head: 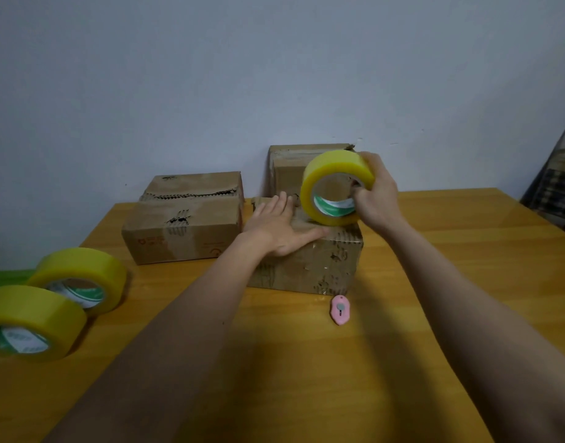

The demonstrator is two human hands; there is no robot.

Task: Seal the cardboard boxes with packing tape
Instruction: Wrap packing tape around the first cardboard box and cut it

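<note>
Wood table, grey wall.

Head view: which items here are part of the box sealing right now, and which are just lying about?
In use:
- brown cardboard box nearest the person, left hand flat on top
- yellow packing tape roll gripped by right hand

Lying about:
- two spare yellow tape rolls
- small pink cutter
- two other cardboard boxes

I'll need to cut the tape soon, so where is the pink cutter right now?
In the head view the pink cutter lies on the wooden table, just in front of the near right corner of the closest cardboard box, between the two forearms.
</note>
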